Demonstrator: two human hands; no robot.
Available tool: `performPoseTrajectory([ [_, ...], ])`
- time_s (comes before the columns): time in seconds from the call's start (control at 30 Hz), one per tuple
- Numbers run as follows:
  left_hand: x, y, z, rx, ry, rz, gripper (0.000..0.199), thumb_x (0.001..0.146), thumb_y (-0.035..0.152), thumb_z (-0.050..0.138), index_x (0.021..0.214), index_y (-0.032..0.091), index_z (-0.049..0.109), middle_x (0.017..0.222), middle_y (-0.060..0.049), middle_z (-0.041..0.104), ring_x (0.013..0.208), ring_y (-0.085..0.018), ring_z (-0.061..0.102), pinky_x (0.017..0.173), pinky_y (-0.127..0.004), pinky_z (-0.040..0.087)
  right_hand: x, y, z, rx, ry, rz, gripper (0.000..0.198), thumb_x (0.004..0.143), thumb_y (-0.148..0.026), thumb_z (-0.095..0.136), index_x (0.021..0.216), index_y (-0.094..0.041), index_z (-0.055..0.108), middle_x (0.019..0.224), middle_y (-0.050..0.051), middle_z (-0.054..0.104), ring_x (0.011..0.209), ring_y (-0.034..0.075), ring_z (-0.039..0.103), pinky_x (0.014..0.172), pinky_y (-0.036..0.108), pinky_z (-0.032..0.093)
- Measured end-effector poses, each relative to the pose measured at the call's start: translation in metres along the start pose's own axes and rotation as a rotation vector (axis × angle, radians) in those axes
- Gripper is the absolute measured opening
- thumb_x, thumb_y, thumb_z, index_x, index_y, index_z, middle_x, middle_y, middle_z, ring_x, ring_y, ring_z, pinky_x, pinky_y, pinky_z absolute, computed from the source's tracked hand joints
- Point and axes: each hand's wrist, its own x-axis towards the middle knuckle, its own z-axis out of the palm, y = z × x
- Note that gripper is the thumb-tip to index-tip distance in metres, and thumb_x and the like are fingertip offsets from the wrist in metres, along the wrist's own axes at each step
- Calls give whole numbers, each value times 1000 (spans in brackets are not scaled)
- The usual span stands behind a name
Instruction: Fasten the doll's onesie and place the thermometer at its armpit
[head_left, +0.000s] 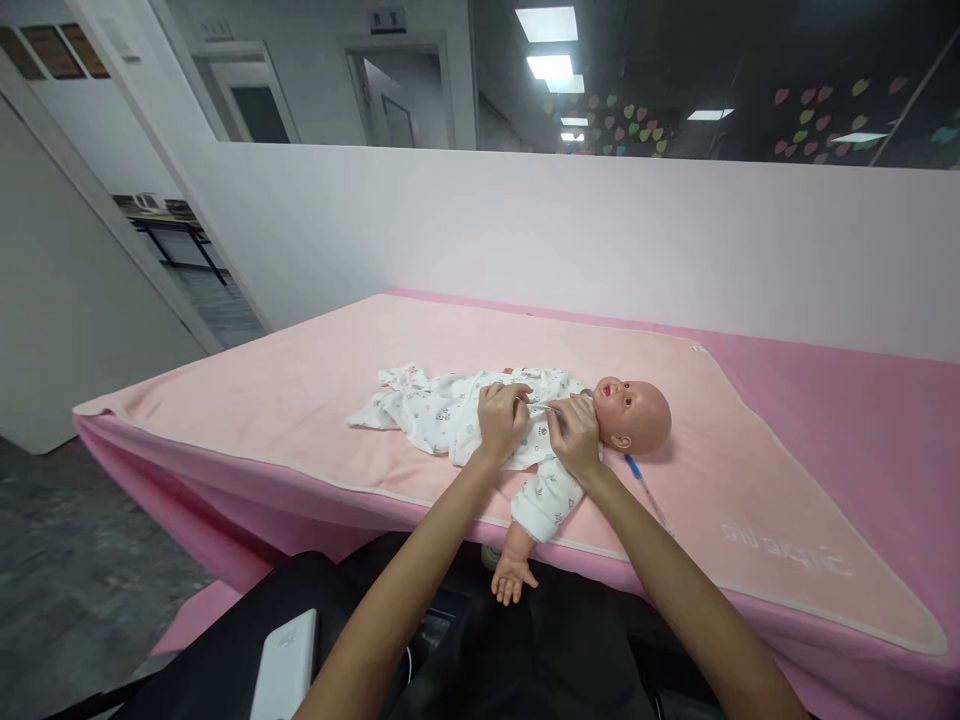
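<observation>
A baby doll [637, 415] lies on its back, its head to the right and one arm hanging over the near edge. It wears a white printed baby garment [439, 405]. My left hand [502, 420] is closed in a pinch at the chest, and my right hand [576, 435] pinches close beside it, near the doll's neck. Between the fingertips runs a thin white tie [537, 406] of the garment, which both hands appear to grip. The fingers partly cover the doll's chest.
A peach mat [300, 400] lies over a pink cloth [885, 420] on the table. Beside the doll's head is a thin stick with a blue end [634, 468]. A white power bank-like block [286, 665] rests at my lap. A white wall [525, 230] stands behind.
</observation>
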Motion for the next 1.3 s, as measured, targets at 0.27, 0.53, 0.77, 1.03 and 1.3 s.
performPoseTrajectory([
  [0.27,3,-17,-17,49,24,-97,24,69,11,38,59,20,57,54,0,57,62,-17,48,73,-36,33,-2,5,4,-53,8,90,18,84,-14,39,90,-17,55,81,6,62,78,18,54,75,32,41],
  [0.53,-6,-33,-35,76,-174,141,13,66,15,40,66,20,52,67,-2,58,67,-18,47,71,-35,33,-4,7,7,-69,-22,101,19,84,-13,38,91,-16,55,84,6,63,79,18,54,76,32,41],
  [0.77,-6,-30,-37,93,-117,63,7,63,14,38,64,20,40,65,-2,51,67,-18,46,71,-34,33,-4,6,6,-56,-43,116,21,82,-10,37,90,-17,56,82,5,63,79,18,54,75,32,40],
  [1.03,-7,-29,-36,110,-108,74,7,63,14,40,67,20,41,67,-1,52,68,-18,45,72,-34,31,-4,7,6,-51,-43,116,21,82,-11,37,87,-18,57,81,5,63,78,18,54,76,32,40],
  [1.3,-7,-30,-35,148,-144,77,7,62,14,40,65,20,38,65,-2,50,67,-18,44,70,-34,31,-4,8,6,-68,-58,127,21,83,-11,38,87,-17,57,82,5,63,78,17,54,76,31,40],
])
